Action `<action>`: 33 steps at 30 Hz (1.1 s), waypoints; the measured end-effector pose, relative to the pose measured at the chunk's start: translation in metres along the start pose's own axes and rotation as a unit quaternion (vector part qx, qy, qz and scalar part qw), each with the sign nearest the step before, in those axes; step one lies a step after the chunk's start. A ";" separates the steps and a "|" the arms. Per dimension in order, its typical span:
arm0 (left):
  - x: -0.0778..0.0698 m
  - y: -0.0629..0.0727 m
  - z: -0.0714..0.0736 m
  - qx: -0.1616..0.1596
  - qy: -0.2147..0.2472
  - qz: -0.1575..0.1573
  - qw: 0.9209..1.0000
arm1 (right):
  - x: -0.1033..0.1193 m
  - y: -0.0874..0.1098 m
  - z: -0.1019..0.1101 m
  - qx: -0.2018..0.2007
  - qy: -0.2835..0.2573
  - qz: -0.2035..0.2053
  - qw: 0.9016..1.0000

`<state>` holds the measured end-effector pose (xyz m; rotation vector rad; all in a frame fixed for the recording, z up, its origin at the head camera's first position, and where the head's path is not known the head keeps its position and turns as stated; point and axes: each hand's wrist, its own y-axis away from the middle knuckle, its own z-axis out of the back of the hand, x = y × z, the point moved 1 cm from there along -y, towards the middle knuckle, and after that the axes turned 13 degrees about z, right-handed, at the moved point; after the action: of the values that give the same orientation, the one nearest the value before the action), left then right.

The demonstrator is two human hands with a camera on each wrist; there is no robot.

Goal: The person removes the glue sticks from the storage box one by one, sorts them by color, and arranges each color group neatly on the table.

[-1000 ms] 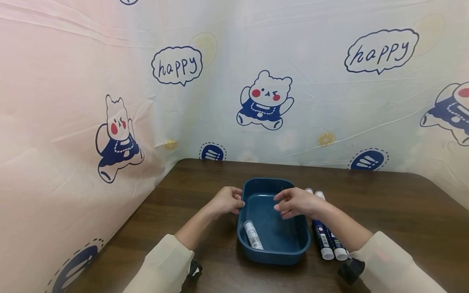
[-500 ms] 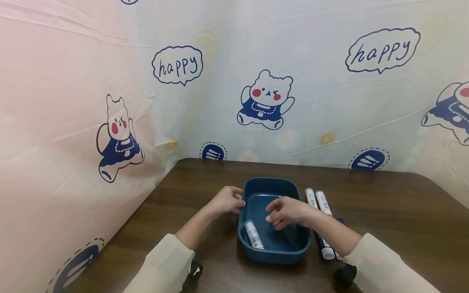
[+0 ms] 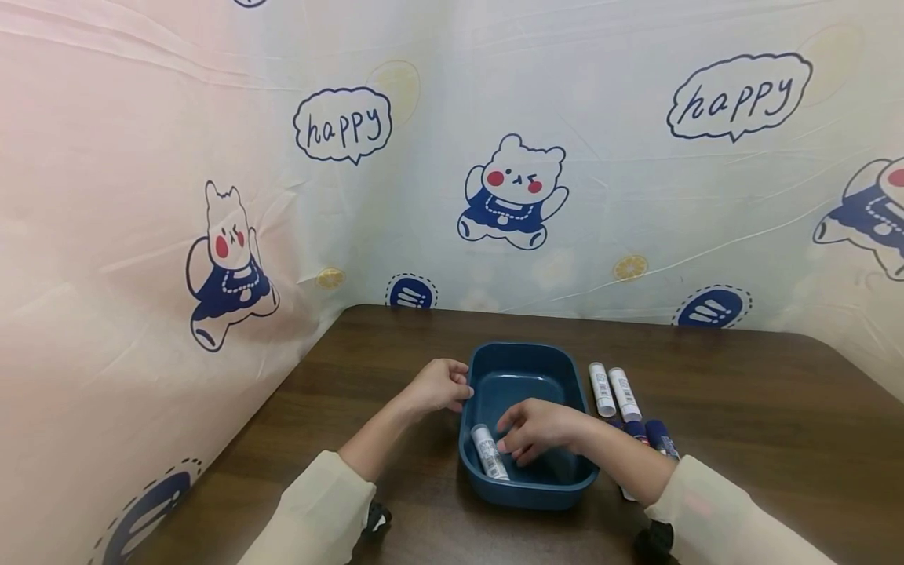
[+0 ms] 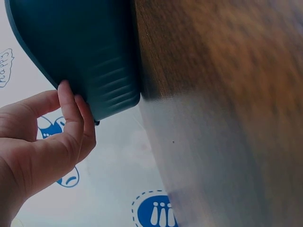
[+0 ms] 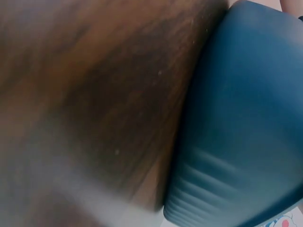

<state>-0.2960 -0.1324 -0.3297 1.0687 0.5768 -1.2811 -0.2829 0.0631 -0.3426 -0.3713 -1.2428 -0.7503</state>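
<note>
A deep blue plastic bin (image 3: 526,496) stands on the brown table. My left hand (image 3: 439,386) pinches the bin's left rim; in the left wrist view, fingers (image 4: 71,111) lie against its outer wall. Inside, at the near left, lies a white glue stick (image 3: 489,453) with a printed label. My right hand (image 3: 540,430) reaches over the right rim into the bin, its fingers loosely bent beside the glue stick, apparently holding nothing. The right wrist view shows the bin's outer wall (image 5: 246,113), which hides that hand.
Right of the bin lie two white glue sticks (image 3: 613,392). Nearer, several navy ones (image 3: 660,437) are partly hidden by my right forearm. A printed cloth curtain (image 3: 600,196) hangs behind the wooden table (image 3: 395,345).
My right hand has moved left and nearer inside the bin, towards the white glue stick. The two white sticks at right have come into fuller view. My left hand stays on the rim.
</note>
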 end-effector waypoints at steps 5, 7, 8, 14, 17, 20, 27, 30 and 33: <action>-0.001 0.001 0.000 0.001 0.000 0.004 1.000 | 0.002 -0.001 -0.006 0.018 0.007 0.000 1.000; -0.001 0.001 0.001 0.002 -0.001 0.002 1.000 | 0.003 -0.002 -0.008 0.022 0.015 0.001 1.000; -0.001 0.001 0.001 0.002 -0.001 0.001 1.000 | 0.003 -0.002 -0.009 0.022 0.018 0.000 1.000; 0.000 0.001 0.001 0.002 -0.003 -0.002 1.000 | 0.006 -0.003 -0.015 0.014 0.029 -0.008 0.999; -0.001 0.001 0.001 0.001 -0.004 -0.003 1.000 | 0.006 -0.005 -0.018 0.009 0.042 -0.006 0.999; -0.002 0.001 0.001 0.001 -0.005 -0.004 1.000 | 0.006 -0.006 -0.020 0.001 0.069 -0.001 0.998; -0.002 0.001 0.001 -0.002 -0.009 0.000 1.000 | 0.007 -0.009 -0.026 -0.015 0.115 -0.002 0.993; -0.001 0.001 0.001 -0.002 -0.008 0.000 1.000 | 0.007 -0.009 -0.026 -0.018 0.115 -0.008 0.993; -0.001 0.001 0.000 -0.001 -0.007 -0.001 1.000 | 0.007 -0.008 -0.026 -0.016 0.107 -0.010 0.994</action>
<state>-0.2957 -0.1320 -0.3281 1.0577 0.5682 -1.2894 -0.2692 0.0392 -0.3449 -0.2965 -1.0345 -0.8064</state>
